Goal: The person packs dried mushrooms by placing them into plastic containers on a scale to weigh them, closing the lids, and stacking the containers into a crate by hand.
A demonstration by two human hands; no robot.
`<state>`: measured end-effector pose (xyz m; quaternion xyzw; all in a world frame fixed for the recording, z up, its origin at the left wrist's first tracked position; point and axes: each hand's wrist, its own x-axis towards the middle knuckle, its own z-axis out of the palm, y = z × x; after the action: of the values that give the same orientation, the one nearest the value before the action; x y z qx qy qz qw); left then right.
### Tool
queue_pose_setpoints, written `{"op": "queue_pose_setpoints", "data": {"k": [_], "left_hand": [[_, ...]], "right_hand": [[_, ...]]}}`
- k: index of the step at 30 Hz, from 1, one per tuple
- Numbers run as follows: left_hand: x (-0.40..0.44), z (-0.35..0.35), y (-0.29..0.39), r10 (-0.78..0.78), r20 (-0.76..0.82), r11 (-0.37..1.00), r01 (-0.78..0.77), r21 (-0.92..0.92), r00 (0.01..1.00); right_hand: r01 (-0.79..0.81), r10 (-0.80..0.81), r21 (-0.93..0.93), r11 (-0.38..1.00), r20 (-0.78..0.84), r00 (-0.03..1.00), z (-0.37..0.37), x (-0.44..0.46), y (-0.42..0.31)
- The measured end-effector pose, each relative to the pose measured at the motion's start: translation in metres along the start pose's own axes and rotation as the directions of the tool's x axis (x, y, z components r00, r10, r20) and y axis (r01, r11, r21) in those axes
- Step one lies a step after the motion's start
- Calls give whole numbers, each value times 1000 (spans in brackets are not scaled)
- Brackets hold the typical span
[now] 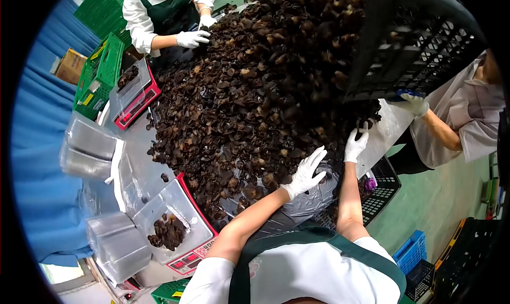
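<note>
A large heap of dark brown wood ear mushrooms point(228, 107) covers the work table. My left hand point(305, 175), in a white glove, reaches over the heap's near edge with its fingers stretched out, above grey plastic sheeting point(311, 202). My right hand point(356, 143), also gloved, is against the heap's right edge, fingers spread and touching mushrooms there. Just beyond it, a tilted black crate point(414, 49) hangs over the heap, with mushrooms blurred below its rim. A co-worker's gloved hand point(413, 103) is at the crate's lower edge.
A red-edged scale point(194, 211) with mushrooms on its tray stands at left; another scale point(139, 99) is farther back. Clear plastic boxes point(117, 245) are stacked beside them. Across the table, a co-worker point(170, 22) touches the heap. A black basket point(385, 190) sits right.
</note>
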<state>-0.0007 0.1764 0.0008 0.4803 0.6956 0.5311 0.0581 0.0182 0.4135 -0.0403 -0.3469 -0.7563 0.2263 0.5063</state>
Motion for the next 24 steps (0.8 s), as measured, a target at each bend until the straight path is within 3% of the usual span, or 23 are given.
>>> {"op": "queue_pose_setpoints", "data": {"k": [2, 4, 8, 11, 13, 15, 16, 20, 21, 24], "left_hand": [[0, -4, 3, -32, 22, 999, 32, 11, 999], [0, -4, 4, -51, 46, 998, 50, 23, 998], [-3, -4, 5, -122, 108, 992, 118, 42, 987], [-7, 9, -3, -73, 18, 995, 71, 72, 997], [-10, 11, -6, -111, 42, 984, 103, 147, 993], [-12, 12, -5, -151, 56, 964, 134, 229, 987], [-8, 4, 2, -199, 130, 979, 192, 65, 971], [-11, 8, -4, -21, 50, 997, 17, 76, 999], [-11, 7, -4, -89, 126, 994, 80, 75, 988], [-14, 11, -5, -181, 209, 983, 184, 8, 961]], "right_hand": [[9, -9, 53, 999, -6, 1000, -2, 2, -6], [-148, 147, 37, 988, 19, 989, -4, 2, -9], [-62, 67, 81, 995, -52, 996, -1, 0, -7], [-13, 23, 89, 996, -115, 993, -1, -1, -5], [-162, 163, 18, 987, -61, 985, -3, -2, -6], [-148, 147, -6, 989, -51, 988, -5, -1, -10], [-137, 135, -37, 990, -38, 990, -5, -1, -9], [7, -2, 37, 999, -112, 994, 0, -2, 2], [-113, 112, -16, 993, -53, 992, 0, -4, 6], [-112, 116, 72, 991, -54, 992, -1, 0, 5]]}}
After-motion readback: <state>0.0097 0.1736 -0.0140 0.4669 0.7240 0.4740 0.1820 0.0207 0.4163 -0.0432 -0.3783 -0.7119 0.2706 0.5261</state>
